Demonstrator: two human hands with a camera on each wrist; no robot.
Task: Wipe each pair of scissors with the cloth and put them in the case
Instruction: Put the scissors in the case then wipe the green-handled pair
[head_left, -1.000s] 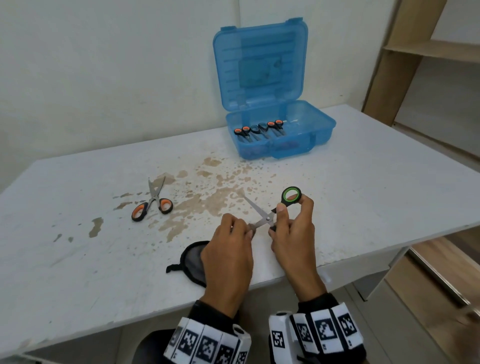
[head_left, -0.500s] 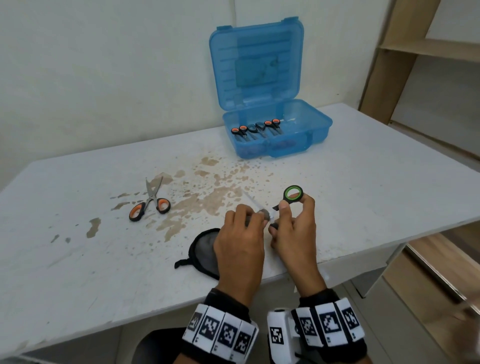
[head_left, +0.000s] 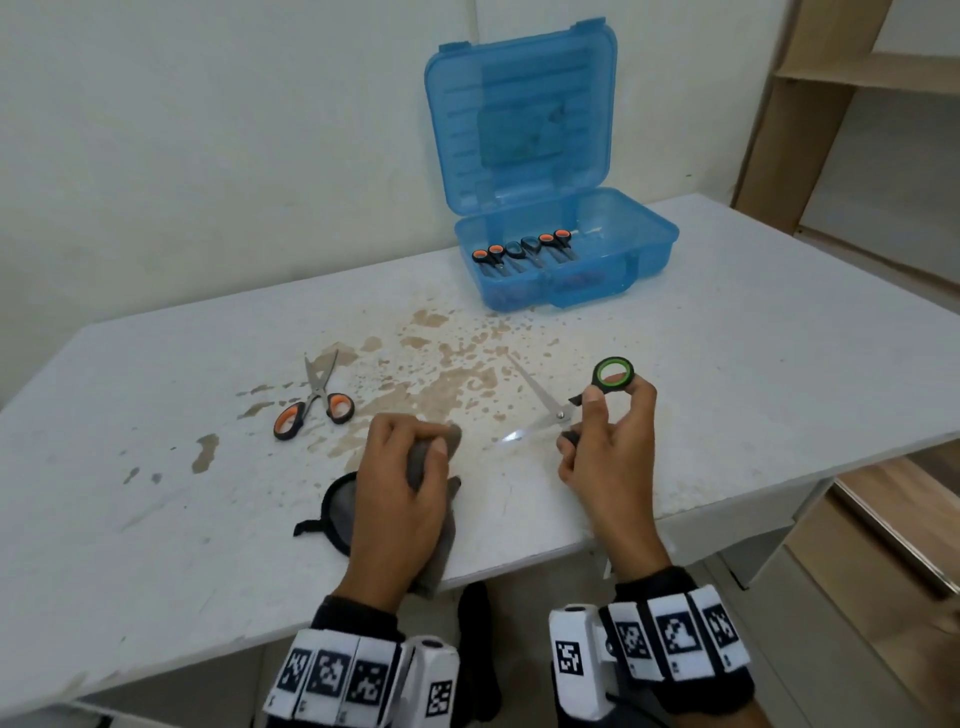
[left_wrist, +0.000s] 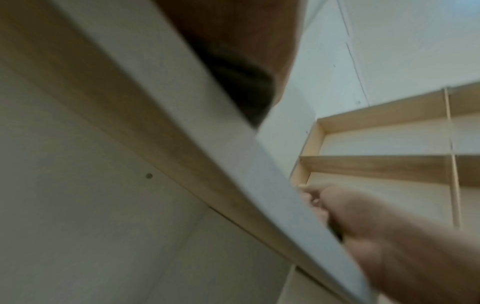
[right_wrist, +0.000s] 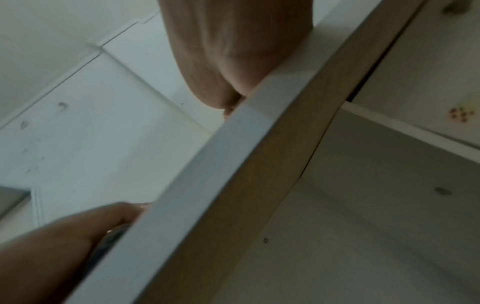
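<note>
In the head view my right hand holds the green-handled scissors by their handles, blades spread open and pointing left over the table. A little to the left my left hand grips the grey cloth, clear of the blades. Orange-handled scissors lie open on the table at the left. The blue case stands open at the back with several scissors inside. Both wrist views show only the table's edge from below and parts of the hands.
A black mesh pouch lies near the table's front edge under my left wrist. Brown stains cover the table's middle. A wooden shelf unit stands at the right beyond the table.
My left hand has drawn the cloth off the blades and moved left, away from the scissors. The blades now show bare. My right hand holds the scissors in about the same place.
</note>
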